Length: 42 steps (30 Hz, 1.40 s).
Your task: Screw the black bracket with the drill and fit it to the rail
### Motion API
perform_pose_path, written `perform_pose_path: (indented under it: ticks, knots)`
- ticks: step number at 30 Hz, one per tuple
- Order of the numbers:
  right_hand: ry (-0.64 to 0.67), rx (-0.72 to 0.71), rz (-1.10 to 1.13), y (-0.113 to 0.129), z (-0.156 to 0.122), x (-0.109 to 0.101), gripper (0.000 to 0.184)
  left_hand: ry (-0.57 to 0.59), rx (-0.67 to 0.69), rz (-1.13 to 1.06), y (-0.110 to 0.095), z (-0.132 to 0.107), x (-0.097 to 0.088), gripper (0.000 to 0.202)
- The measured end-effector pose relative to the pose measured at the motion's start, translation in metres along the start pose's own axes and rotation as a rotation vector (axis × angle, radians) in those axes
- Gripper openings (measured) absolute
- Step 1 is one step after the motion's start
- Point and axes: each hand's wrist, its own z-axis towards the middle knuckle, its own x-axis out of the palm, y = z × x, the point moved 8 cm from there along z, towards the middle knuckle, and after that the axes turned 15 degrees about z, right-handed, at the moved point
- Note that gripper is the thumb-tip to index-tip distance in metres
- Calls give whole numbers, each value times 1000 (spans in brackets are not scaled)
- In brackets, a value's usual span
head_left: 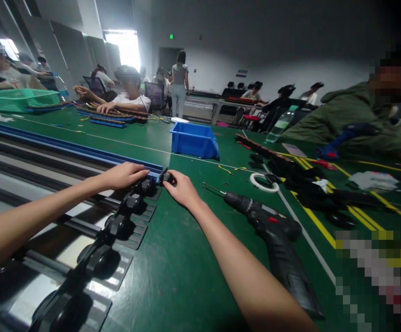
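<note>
My left hand (127,175) is closed over the end of a long blue rail (82,148), its far fingers partly hidden. Just past that end, my right hand (182,188) pinches a small black plastic end piece (166,178), which sits against or very close to the rail; contact is hard to make out. A row of similar black fittings with round knobs (120,226) runs along the ends of the parallel rails, their slotted flat plates (138,236) lying on the green table. Right of my right forearm lies a black cordless drill (272,230) with a long thin bit.
A blue bin (195,139) stands beyond my hands. A white ring (264,183) and yellow connectors (225,169) lie near the drill. Dark strips (276,161) and a plastic bottle (281,123) are at right, beside a person in a green sleeve. A green basket (20,99) stands far left.
</note>
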Motion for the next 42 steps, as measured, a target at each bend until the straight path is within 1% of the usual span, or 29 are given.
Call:
perform_pose_path:
  ticks: [5, 11, 17, 20, 23, 28, 32, 42]
  knots:
    - [40, -47, -8, 1, -2, 6, 45, 6, -1, 7, 0, -1, 0, 53]
    - [89, -21, -81, 1, -3, 9, 49, 5, -1, 11, 0, -1, 0, 53]
    - [157, -8, -201, 6, -3, 12, 54, 8, -4, 4, 0, -1, 0, 55]
    - [168, -3, -224, 6, -3, 13, 55, 0, 2, -5, -1, -1, 0, 54]
    - [142, -11, -189, 5, -3, 13, 53, -9, 1, -5, -2, -1, -2, 54]
    - [76, -51, -48, 3, -2, 10, 45, -5, 2, 8, -3, -1, -2, 55]
    - [48, -76, 23, 3, -3, 7, 45, -7, 4, 15, -4, -2, -4, 55]
    - [10, -38, 59, 2, -4, 2, 45, -4, 9, 8, -5, -2, -4, 56]
